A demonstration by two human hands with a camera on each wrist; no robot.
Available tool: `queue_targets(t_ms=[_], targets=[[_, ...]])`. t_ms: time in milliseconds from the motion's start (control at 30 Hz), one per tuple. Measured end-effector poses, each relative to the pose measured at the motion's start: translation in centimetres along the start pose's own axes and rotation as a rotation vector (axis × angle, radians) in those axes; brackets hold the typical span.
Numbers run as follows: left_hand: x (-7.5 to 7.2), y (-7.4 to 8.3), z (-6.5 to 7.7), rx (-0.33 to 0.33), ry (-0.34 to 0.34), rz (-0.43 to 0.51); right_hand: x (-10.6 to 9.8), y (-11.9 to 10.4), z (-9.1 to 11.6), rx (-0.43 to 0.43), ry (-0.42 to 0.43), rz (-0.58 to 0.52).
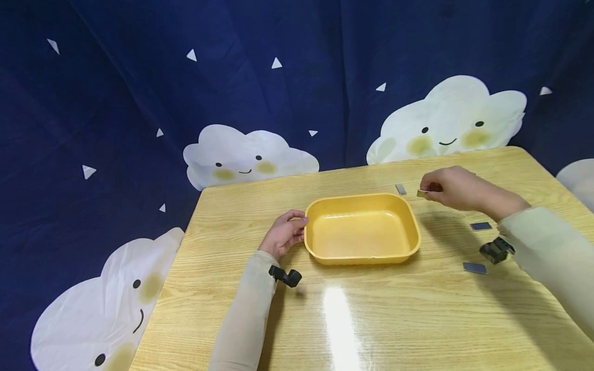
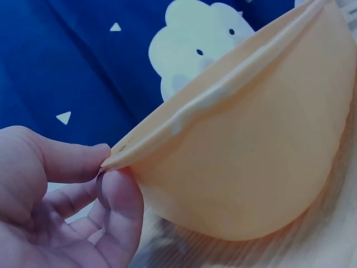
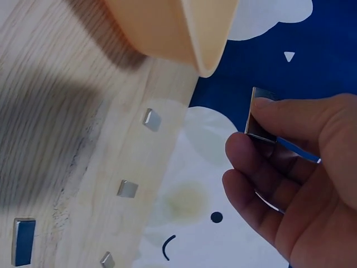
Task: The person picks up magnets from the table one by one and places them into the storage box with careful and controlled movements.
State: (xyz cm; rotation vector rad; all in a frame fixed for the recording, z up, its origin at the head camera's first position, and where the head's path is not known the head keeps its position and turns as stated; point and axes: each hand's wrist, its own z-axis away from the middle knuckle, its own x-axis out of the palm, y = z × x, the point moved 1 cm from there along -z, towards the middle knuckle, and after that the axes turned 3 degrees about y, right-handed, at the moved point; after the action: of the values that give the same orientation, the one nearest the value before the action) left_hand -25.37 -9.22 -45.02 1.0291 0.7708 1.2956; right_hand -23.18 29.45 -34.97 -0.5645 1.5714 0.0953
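A yellow rectangular tub (image 1: pixel 362 260) with rounded corners stands upright on the table, nothing inside it. My left hand (image 1: pixel 284 234) pinches its left rim between thumb and forefinger, as the left wrist view shows closely at the tub's edge (image 2: pixel 178 125). Beyond the tub's right side, my right hand (image 1: pixel 457 190) holds up a small shiny metal block (image 1: pixel 422 194), flat and rectangular. In the right wrist view the thumb and fingertips grip that block (image 3: pixel 262 124) above the table.
Several similar metal blocks lie about the tub's right: one near its far corner (image 1: pixel 401 189), one beside the right forearm (image 1: pixel 480 226), another nearer me (image 1: pixel 475 268). A dark blue curtain (image 1: pixel 297 103) with smiling clouds hangs behind the wooden table (image 1: pixel 232 221).
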Motion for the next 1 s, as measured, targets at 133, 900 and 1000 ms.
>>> queue_targets(t_ms=[133,900,1000], targets=[[0.1,-0.1,0.0,-0.004,0.009,0.003,-0.3,-0.7,-0.1,-0.005,0.004,0.0],[0.3,-0.3,0.2,0.025,-0.019,0.015,-0.6,-4.9,-1.7,-0.181,0.027,0.001],[0.3,-0.4,0.1,0.037,-0.021,0.021,-0.6,-5.5,-2.0,-0.208,0.025,-0.011]])
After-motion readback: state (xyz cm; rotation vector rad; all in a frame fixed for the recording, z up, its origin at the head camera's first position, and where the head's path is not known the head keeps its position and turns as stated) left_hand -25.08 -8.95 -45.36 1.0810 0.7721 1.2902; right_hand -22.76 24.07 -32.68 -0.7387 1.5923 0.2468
